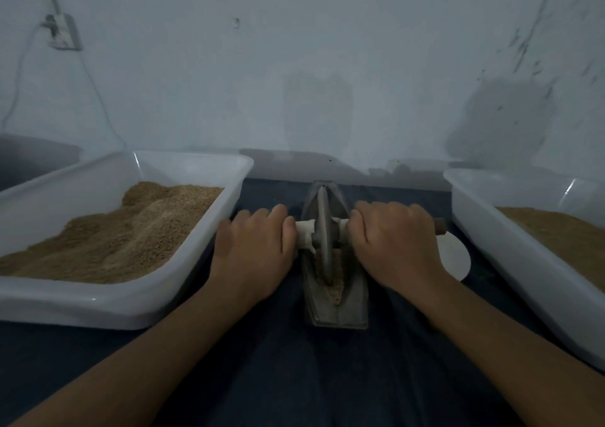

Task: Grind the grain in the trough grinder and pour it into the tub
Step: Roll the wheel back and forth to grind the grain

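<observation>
Tubs flank the work. Left tub [183,230] sits on the dark cloth [294,377], heaped unevenly with tan meal [114,240], higher at the far corner. Just beside its right wall, your left hand [255,250] curls over the left end of the axle [306,235], fingers wrapped, thumb tip against the pale wrapped part.

Centre: the grinder [334,295], a narrow metal trough running away from you, near end pointed at you. The wheel [324,240] stands upright on edge in the groove, about midway along. Grain [332,287] lies in the groove on your side of the wheel, a small crushed-looking ridge; how fine it is you cannot tell in this light.

Your right hand [396,243] grips the axle's right end, knuckles up; the brown wooden tip pokes out past it. Hands apart, one each side of the wheel, both clamped on the axle. A pale disc [458,259] lies on the cloth just beyond the right wrist. Right tub [523,246] also holds tan material, mostly cut off by the frame.

Step in hand, as it reads: grinding, mid-stroke. Pouring not yet begun. Next move likely calls for even downward pressure from both hands, rolling the wheel toward you over that ridge without tipping it, and keeping the trough from sliding on the cloth.
</observation>
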The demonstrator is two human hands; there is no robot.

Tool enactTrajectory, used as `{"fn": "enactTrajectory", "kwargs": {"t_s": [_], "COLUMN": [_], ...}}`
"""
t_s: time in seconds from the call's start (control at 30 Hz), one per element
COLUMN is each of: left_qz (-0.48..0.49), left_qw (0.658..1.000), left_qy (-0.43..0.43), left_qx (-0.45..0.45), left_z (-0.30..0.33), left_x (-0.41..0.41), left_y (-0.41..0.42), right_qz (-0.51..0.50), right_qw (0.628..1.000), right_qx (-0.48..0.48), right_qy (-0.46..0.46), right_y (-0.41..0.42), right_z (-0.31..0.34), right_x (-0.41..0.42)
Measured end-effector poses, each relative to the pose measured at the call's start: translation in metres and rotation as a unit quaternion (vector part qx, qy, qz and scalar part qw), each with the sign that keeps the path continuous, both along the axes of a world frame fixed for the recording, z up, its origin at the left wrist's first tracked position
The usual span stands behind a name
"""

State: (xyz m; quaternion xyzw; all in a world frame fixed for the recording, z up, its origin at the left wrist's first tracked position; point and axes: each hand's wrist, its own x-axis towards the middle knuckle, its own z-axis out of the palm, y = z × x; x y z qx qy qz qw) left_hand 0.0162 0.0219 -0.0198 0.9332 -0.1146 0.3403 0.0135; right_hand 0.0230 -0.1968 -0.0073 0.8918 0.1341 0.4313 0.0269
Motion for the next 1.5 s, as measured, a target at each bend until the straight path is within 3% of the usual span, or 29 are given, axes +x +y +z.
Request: {"fn": "enactTrajectory", "kwargs": {"t_s": [0.13, 0.23, 0.33, 0.47, 0.77, 0.9, 1.03, 1.2, 1.3, 1.4, 1.5], "left_qz": [0.007, 0.021, 0.013, 0.028, 0.001, 0.006, -0.002, -0.006, 0.022, 0.021, 0.007], "left_qw": [0.992, 0.985, 0.988, 0.986, 0.989, 1.0, 1.0, 0.988, 0.99, 0.991, 0.993], "left_qy": [-0.015, 0.0, 0.049, 0.16, 0.018, 0.013, 0.017, 0.001, 0.011, 0.033, 0.071], "left_qx": [0.121, 0.172, 0.146, 0.034, 0.149, 0.006, -0.009, 0.156, 0.142, 0.131, 0.098], "left_z": [0.0, 0.003, 0.009, 0.017, 0.004, 0.004, 0.001, 0.001, 0.007, 0.012, 0.013], "left_x": [0.029, 0.056, 0.086, 0.109, 0.044, 0.006, -0.001, 0.038, 0.069, 0.094, 0.105], "left_y": [-0.005, -0.007, -0.008, -0.007, -0.005, -0.002, -0.001, -0.005, -0.011, -0.013, -0.01], "right_qz": [-0.015, -0.066, -0.046, -0.043, -0.055, -0.042, -0.016, -0.072, -0.096, -0.058, -0.056], "right_qw": [0.998, 0.985, 0.974, 0.958, 0.987, 0.996, 1.0, 0.989, 0.977, 0.969, 0.957], "right_qx": [-0.026, -0.001, -0.026, -0.02, -0.037, -0.041, -0.009, -0.002, 0.019, -0.047, -0.017], "right_qy": [0.051, 0.161, 0.22, 0.283, 0.148, 0.071, 0.012, 0.131, 0.189, 0.237, 0.284], "right_y": [-0.003, -0.005, -0.003, 0.0, -0.003, -0.003, -0.001, -0.003, -0.007, -0.006, -0.003], "right_z": [0.002, 0.012, 0.023, 0.037, 0.011, 0.004, 0.0, 0.001, 0.012, 0.025, 0.035], "right_x": [0.022, 0.055, 0.082, 0.098, 0.036, 0.003, 0.0, 0.034, 0.068, 0.096, 0.109]}}
